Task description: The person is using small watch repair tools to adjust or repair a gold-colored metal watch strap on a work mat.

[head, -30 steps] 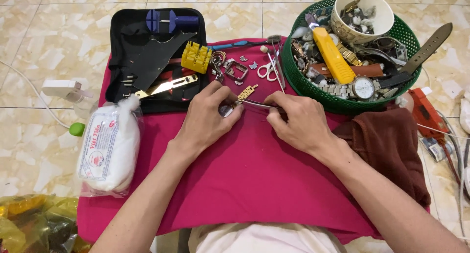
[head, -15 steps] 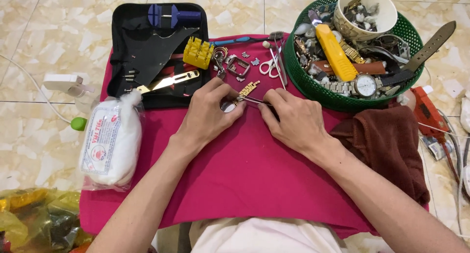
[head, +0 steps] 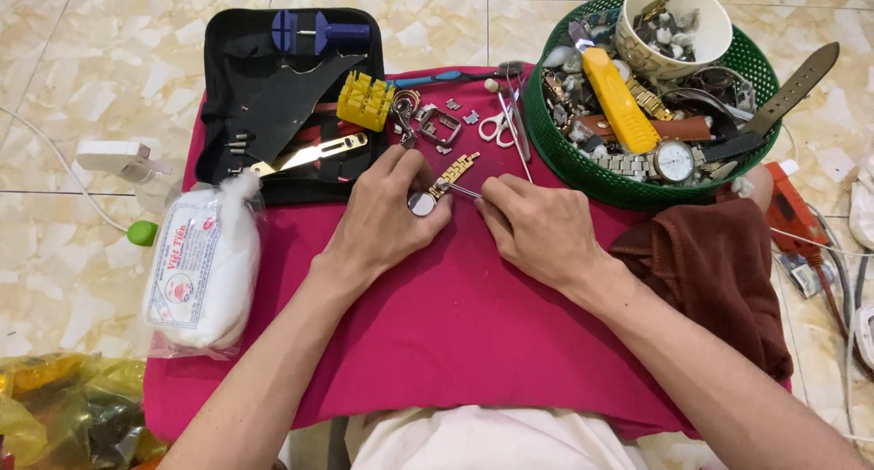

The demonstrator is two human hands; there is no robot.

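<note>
Seen from above, at the middle of a magenta cloth spread over a tiled floor: left hand closed around a small round watch case, its gold link bracelet trailing up and to the right across the cloth. Right hand just beside, fingers pinched on a thin metal tool whose tip meets the case where the bracelet joins it. Behind the left hand, an open black tool case holding a blue-handled tool, with a yellow block at its right edge. Near that, loose buckles and links and small scissors on the cloth. At upper right, a green plastic basket heaped with watches, straps and a yellow-handled tool, a white cup of small parts standing in it. Brown cloth bunched by the right forearm. On the left edge, a white bag of cotton wool.
</note>
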